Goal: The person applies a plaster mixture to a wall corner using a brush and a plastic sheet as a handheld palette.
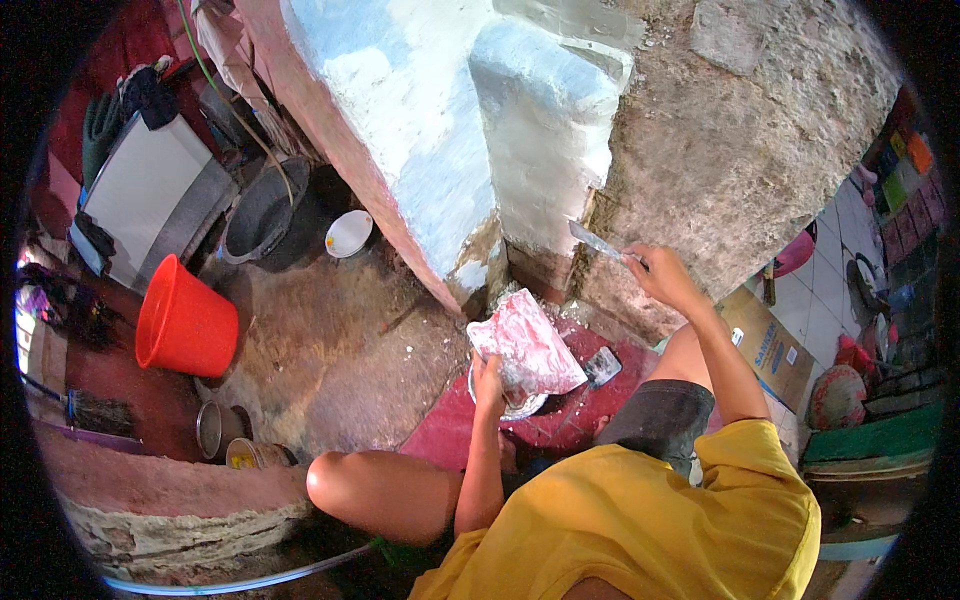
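My right hand point(658, 274) is closed round the handle of a putty knife point(597, 241). Its blade points left, at the lower edge of a white-plastered strip of wall point(540, 165); whether it touches, I cannot tell. In my left hand point(487, 378) is a flat pink-and-white board point(535, 340) smeared with wet white plaster, gripped by its left edge. A bowl with a pale rim point(522, 410) shows partly beneath the board, its contents mostly hidden. Just right of the board lies a small dark rectangular thing with white smears point(603, 367).
Rough bare plaster point(740, 170) covers the wall on the right. A red bucket point(187, 318), a dark tub point(262, 215) and a white bowl point(349, 233) stand at left. Flattened cardboard point(768, 350) lies right of my knee. White crumbs dot the floor point(350, 370).
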Motion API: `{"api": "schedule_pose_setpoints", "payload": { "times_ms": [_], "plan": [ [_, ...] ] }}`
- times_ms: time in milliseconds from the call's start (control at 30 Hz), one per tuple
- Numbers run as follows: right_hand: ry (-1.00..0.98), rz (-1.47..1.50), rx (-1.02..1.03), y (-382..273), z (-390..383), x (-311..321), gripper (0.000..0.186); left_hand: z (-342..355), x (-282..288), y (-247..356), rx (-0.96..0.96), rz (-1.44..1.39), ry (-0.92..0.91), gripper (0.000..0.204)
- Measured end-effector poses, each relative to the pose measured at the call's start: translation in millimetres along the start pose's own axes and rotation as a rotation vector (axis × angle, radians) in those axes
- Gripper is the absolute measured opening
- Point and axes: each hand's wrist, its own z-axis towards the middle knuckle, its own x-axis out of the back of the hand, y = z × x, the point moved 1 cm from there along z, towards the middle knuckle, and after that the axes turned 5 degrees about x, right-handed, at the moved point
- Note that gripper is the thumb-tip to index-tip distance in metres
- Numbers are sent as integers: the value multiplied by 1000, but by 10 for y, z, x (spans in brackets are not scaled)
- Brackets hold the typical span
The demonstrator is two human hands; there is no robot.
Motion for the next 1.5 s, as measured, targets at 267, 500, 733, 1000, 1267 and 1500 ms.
{"api": "schedule_pose_setpoints", "payload": {
  "times_ms": [267,500,733,1000,1267,1500],
  "plan": [
    [95,-16,-33,248,-193,-40,24,18,83,-105,-15,-21,18,47],
    [6,-143,-59,163,-200,9,25,24,10,-142,37,11,-1,48],
    [103,-105,6,206,-80,46,22,69,85,-143,-44,20,2,48],
    [-90,-117,-31,-71,-88,239,24,17,53,-111,1,-1,-4,45],
    [-155,-296,70,-77,362,247,25,13,32,-63,-39,-14,-32,46],
    [-141,-387,118,-298,395,523,24,59,94,-100,1,15,40,51]
  ]
}}
